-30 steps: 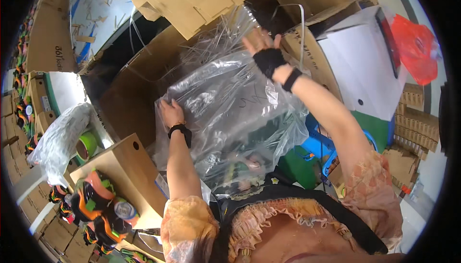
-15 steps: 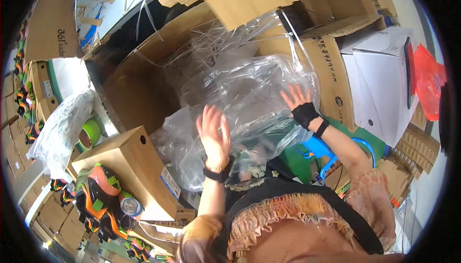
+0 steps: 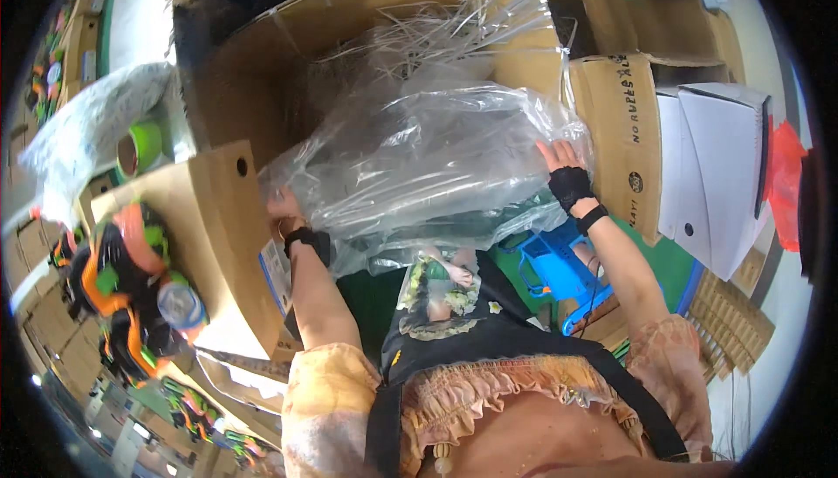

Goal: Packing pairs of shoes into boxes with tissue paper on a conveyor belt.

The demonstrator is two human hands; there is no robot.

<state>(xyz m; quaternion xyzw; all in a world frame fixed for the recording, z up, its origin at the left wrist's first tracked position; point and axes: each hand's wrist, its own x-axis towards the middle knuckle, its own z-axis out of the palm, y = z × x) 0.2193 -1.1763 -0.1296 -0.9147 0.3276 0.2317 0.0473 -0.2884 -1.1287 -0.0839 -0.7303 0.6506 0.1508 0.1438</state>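
A large crumpled sheet of clear plastic (image 3: 419, 168) spreads across the front of a big open cardboard carton (image 3: 253, 68). At the sheet's left edge is my left hand (image 3: 284, 207), beside a tall brown box. Its fingers are blurred and partly lost against the plastic, so their grip is unclear. My right hand (image 3: 566, 168) rests on the sheet's right side with its fingers stretched out and apart. That hand wears a black fingerless cover, and both wrists have black bands. Behind the sheet, a tangle of whitish straps (image 3: 445, 28) lies inside the carton.
Left of me stand a brown box (image 3: 196, 242) and black, orange and green shoes (image 3: 122, 268). A green roll (image 3: 140, 148) sits behind them. A blue plastic object (image 3: 567, 268) lies low at right, below a white box (image 3: 711, 172) and a red bag (image 3: 787, 185).
My left hand has moved left and down to the sheet's left edge. The sheet now spreads wider and smoother between my hands. The view has shifted; my right hand stays at the right side.
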